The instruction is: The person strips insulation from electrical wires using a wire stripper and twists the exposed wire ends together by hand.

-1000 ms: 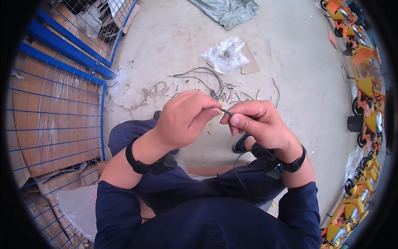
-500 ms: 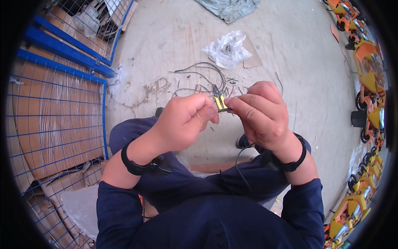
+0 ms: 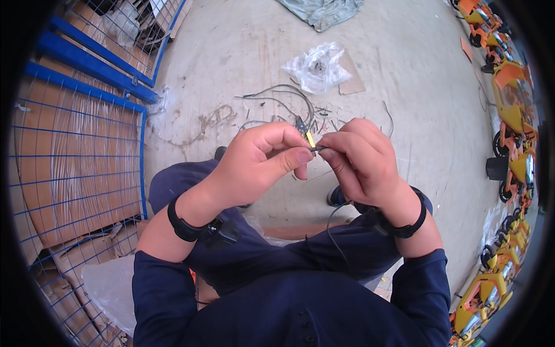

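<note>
My left hand (image 3: 266, 159) is closed, its thumb and forefinger pinched on a short dark cable (image 3: 318, 148). My right hand (image 3: 361, 165), back upward, grips that cable between thumb and forefinger just to the right, very near the left fingertips. Beyond them, yellow-and-black pliers (image 3: 307, 133) lie on the floor, partly hidden by my fingers. Loose dark wires (image 3: 312, 107) and small cut scraps are scattered around the pliers. Whether anything is fitted on the cable's end is too small to tell.
A blue wire cage (image 3: 141, 162) holding cardboard (image 3: 52, 150) stands left. Crumpled clear plastic on cardboard (image 3: 312, 63) and a grey-green sheet (image 3: 318, 11) lie ahead. A row of yellow-orange small bikes (image 3: 509, 87) lines the right. My bent legs (image 3: 179, 179) frame the hands.
My right hand has turned from thumb on top to back upward, shifting its grip on the cable. My left fingers have shifted slightly. More of the pliers showed half a second ago.
</note>
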`<action>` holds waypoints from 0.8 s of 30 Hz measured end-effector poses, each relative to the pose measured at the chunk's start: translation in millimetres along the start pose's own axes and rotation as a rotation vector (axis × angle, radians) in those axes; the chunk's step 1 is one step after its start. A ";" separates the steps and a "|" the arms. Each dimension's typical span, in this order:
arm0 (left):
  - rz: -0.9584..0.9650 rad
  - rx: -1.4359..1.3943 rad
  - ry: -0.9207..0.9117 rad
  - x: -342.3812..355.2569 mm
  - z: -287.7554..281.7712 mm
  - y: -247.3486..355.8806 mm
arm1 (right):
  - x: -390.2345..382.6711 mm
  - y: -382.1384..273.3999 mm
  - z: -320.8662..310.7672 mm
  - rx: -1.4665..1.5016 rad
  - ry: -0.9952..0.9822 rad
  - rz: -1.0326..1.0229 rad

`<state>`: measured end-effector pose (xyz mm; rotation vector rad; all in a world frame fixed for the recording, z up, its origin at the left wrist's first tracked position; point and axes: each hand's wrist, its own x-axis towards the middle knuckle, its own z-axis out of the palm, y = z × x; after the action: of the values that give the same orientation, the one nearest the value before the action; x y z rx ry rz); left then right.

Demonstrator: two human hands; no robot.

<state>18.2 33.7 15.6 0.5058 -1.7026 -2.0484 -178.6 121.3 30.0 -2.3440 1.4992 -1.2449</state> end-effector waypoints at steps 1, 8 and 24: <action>-0.002 -0.002 -0.001 -0.8 0.7 1.6 | -0.6 -1.4 0.2 0.000 -0.001 0.003; 0.341 0.682 0.088 1.1 -3.0 8.6 | 2.8 -11.7 -9.7 0.436 -0.250 0.452; 0.175 0.641 -0.160 -17.2 6.7 10.7 | -21.0 -11.1 -19.4 0.191 -0.319 0.102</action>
<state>30.2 46.9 27.5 0.3656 -2.4077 -1.4256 -187.6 150.0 35.9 -2.1859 1.3162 -0.8945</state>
